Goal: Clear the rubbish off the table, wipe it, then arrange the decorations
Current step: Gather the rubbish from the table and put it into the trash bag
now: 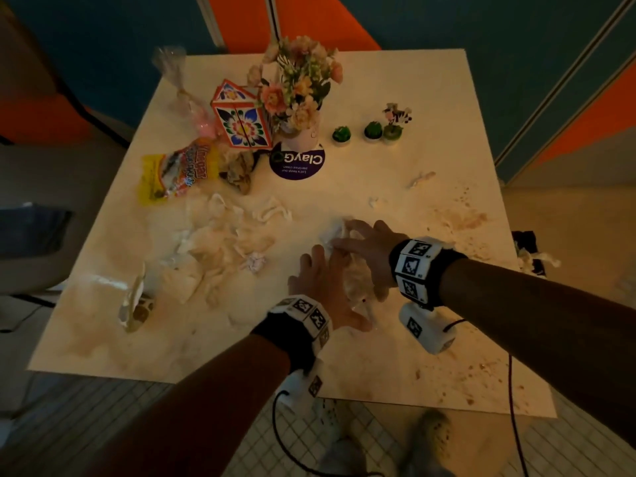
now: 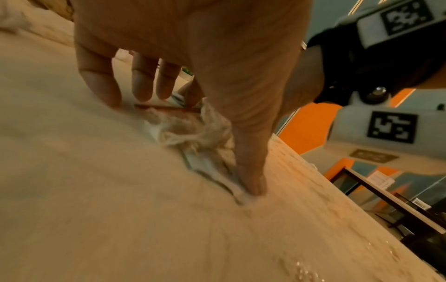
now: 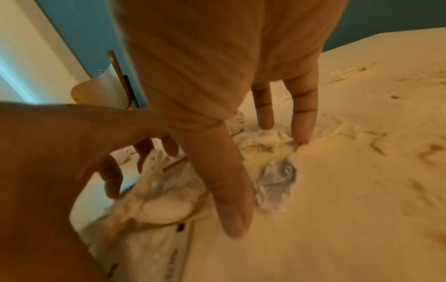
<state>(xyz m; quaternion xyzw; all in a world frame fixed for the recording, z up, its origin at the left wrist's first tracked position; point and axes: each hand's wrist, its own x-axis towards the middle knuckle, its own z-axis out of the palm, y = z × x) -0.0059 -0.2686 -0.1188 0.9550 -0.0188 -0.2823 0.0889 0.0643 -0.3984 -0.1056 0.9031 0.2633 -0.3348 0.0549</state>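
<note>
Both my hands hover low over one clump of crumpled tissue and clear plastic wrap (image 1: 356, 282) at the front middle of the white table (image 1: 378, 80). My left hand (image 1: 327, 284) has spread, straight fingers, and its thumb (image 2: 251, 181) presses the wrap's edge onto the table. My right hand (image 1: 364, 253) reaches across from the right, and its straight fingers (image 3: 301, 124) touch the tissue (image 3: 263, 141). Neither hand grips anything. At the back stand a flower vase (image 1: 299, 98), a patterned box (image 1: 241, 118) and three small potted plants (image 1: 373, 130).
Several torn tissues (image 1: 223, 235) lie left of my hands. A yellow snack bag (image 1: 179, 173), a clear plastic bag (image 1: 175, 77) and a crushed wrapper (image 1: 136, 304) lie further left. A purple round mat (image 1: 297, 163) sits under the vase. Brown stains (image 1: 461, 218) mark the right side.
</note>
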